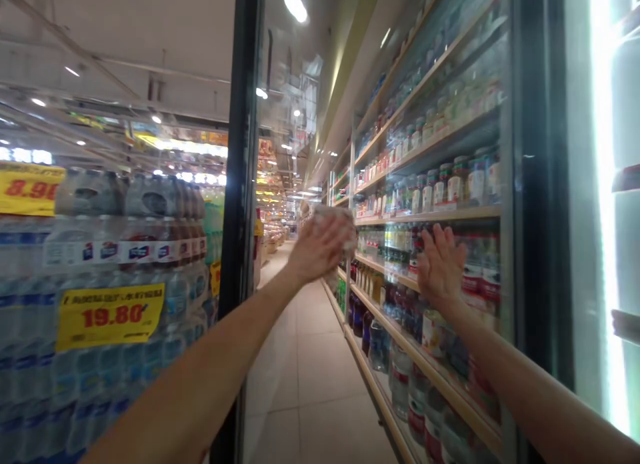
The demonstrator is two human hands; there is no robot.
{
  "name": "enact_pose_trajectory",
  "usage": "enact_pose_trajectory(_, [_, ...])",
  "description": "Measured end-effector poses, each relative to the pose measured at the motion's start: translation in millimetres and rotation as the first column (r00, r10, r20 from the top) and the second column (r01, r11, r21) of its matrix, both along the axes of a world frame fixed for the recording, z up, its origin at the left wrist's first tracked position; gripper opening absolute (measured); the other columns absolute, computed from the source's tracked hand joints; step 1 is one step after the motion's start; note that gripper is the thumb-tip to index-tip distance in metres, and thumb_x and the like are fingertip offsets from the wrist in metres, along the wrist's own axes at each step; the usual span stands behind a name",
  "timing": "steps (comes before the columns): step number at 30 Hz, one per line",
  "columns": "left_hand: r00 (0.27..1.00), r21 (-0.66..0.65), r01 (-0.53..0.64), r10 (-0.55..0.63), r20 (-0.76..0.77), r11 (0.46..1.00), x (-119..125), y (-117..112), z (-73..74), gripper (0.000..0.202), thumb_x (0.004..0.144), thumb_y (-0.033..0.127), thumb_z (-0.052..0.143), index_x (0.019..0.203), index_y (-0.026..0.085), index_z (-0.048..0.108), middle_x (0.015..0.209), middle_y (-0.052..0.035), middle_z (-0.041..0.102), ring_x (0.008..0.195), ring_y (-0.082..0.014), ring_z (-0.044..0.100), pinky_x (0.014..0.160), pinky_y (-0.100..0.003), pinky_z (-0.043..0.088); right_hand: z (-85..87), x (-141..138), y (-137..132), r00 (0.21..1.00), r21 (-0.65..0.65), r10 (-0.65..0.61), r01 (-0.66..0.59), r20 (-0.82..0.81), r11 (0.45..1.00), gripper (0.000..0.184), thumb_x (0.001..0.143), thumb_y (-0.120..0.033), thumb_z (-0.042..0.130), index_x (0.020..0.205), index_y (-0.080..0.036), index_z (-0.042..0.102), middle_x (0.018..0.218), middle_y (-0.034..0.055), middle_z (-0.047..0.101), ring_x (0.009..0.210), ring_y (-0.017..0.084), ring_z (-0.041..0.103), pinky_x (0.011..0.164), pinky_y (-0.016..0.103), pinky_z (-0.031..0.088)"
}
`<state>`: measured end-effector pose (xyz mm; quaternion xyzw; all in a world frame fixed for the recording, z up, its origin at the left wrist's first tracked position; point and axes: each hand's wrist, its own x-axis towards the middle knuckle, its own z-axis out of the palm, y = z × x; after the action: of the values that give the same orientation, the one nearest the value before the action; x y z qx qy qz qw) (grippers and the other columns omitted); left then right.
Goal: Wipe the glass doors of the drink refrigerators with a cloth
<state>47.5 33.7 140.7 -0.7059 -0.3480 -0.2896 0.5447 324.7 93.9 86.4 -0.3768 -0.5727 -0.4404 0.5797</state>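
In front of me is a tall glass door (287,137) with a dark frame (243,157). My left hand (320,247) reaches to the middle of the pane and presses a pale, crumpled cloth (345,223) to the glass; motion blurs both. Lower and to the right, my right hand (443,267) is raised with its fingers spread and nothing in it. It is at or very near the glass; I cannot tell if it touches. Shelves of bottles (453,184) show in the pane behind both hands, seen through it or mirrored.
Left of the door, shrink-wrapped water bottles (175,291) are stacked high, with yellow price signs (111,316) on them. A tiled aisle floor (305,377) shows through the pane. On the far right, a bright light strip (605,184) runs down beside dark shelf edges.
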Motion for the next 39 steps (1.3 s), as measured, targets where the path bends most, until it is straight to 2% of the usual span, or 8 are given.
enact_pose_trajectory(4, [0.841, 0.136, -0.138, 0.043, 0.539, 0.981, -16, -3, 18.8, 0.053, 0.088, 0.038, 0.038, 0.138, 0.018, 0.031, 0.148, -0.0106, 0.027, 0.137, -0.0285, 0.019, 0.108, -0.054, 0.016, 1.0, -1, -2, 1.0, -0.015, 0.0, 0.0, -0.013, 1.0, 0.053, 0.089, -0.032, 0.035, 0.14, -0.02, 0.031, 0.145, 0.011, 0.033, 0.136, 0.026, 0.023, 0.107, 0.052, 0.018])
enact_pose_trajectory(8, [1.0, 0.04, -0.003, 0.002, 0.026, 0.999, 20, 3, -27.2, 0.051, 0.089, 0.041, 0.035, 0.137, 0.024, 0.032, 0.147, -0.0042, 0.029, 0.138, -0.026, 0.018, 0.11, -0.053, 0.011, 0.8, -2, -2, 1.0, 0.016, 0.002, -0.002, 0.002, 1.0, 0.052, 0.089, -0.03, 0.036, 0.14, -0.021, 0.03, 0.144, 0.0112, 0.034, 0.136, 0.026, 0.024, 0.107, 0.051, 0.02])
enact_pose_trajectory(13, [0.871, -0.125, 0.104, -0.151, -0.468, 0.987, 45, 10, -46.3, 0.046, 0.091, 0.041, 0.028, 0.135, 0.029, 0.035, 0.147, 0.0033, 0.029, 0.138, -0.0175, 0.017, 0.113, -0.045, 0.007, 0.2, 0, 0, 1.0, 0.049, -0.003, 0.003, 0.01, 0.999, 0.051, 0.09, -0.031, 0.036, 0.14, -0.022, 0.032, 0.142, 0.0117, 0.038, 0.135, 0.027, 0.027, 0.106, 0.051, 0.023])
enact_pose_trajectory(16, [0.992, -0.031, 0.065, -0.068, -0.109, 0.997, 27, 7, -2.7, 0.049, 0.09, 0.042, 0.031, 0.137, 0.027, 0.032, 0.147, -0.0006, 0.029, 0.138, -0.0223, 0.017, 0.111, -0.05, 0.012, 0.5, 0, -1, 1.0, 0.037, 0.009, -0.009, 0.0, 0.999, 0.05, 0.09, -0.031, 0.035, 0.139, -0.022, 0.033, 0.143, 0.0113, 0.037, 0.135, 0.027, 0.027, 0.106, 0.052, 0.022])
enact_pose_trajectory(20, [0.89, 0.107, -0.066, 0.01, 0.456, 0.992, 18, 6, 23.9, 0.054, 0.089, 0.039, 0.034, 0.139, 0.018, 0.028, 0.149, -0.0103, 0.024, 0.138, -0.0309, 0.015, 0.108, -0.057, 0.013, 1.4, -1, -1, 1.0, 0.022, 0.023, -0.023, -0.013, 0.999, 0.05, 0.09, -0.032, 0.034, 0.138, -0.02, 0.035, 0.143, 0.0121, 0.037, 0.135, 0.027, 0.026, 0.106, 0.052, 0.021])
enact_pose_trajectory(27, [0.902, -0.003, 0.147, -0.135, -0.409, 0.989, 65, 19, -60.1, 0.047, 0.09, 0.04, 0.032, 0.134, 0.026, 0.036, 0.147, 0.0009, 0.031, 0.138, -0.0202, 0.016, 0.113, -0.048, 0.002, 0.5, 1, 0, 1.0, 0.028, 0.027, -0.027, 0.004, 0.999, 0.05, 0.09, -0.031, 0.034, 0.138, -0.021, 0.035, 0.143, 0.0116, 0.037, 0.136, 0.025, 0.025, 0.107, 0.051, 0.02])
enact_pose_trajectory(34, [0.974, 0.089, -0.054, 0.033, 0.222, 0.995, 22, 5, -4.9, 0.053, 0.089, 0.04, 0.037, 0.138, 0.022, 0.029, 0.148, -0.0077, 0.027, 0.138, -0.0272, 0.017, 0.109, -0.053, 0.013, 0.1, 0, 0, 1.0, -0.015, -0.016, 0.016, -0.01, 1.0, 0.051, 0.088, -0.03, 0.033, 0.139, -0.02, 0.034, 0.144, 0.0105, 0.036, 0.136, 0.025, 0.024, 0.107, 0.051, 0.02])
enact_pose_trajectory(39, [0.937, -0.05, 0.07, -0.083, -0.338, 0.996, 32, 2, -65.7, 0.049, 0.089, 0.04, 0.037, 0.136, 0.025, 0.034, 0.148, -0.0025, 0.028, 0.139, -0.0239, 0.014, 0.112, -0.05, 0.005, -0.7, -2, -5, 0.999, -0.043, -0.038, 0.038, 0.008, 0.998, 0.055, 0.088, -0.031, 0.036, 0.141, -0.02, 0.028, 0.146, 0.0113, 0.032, 0.136, 0.026, 0.023, 0.106, 0.051, 0.021])
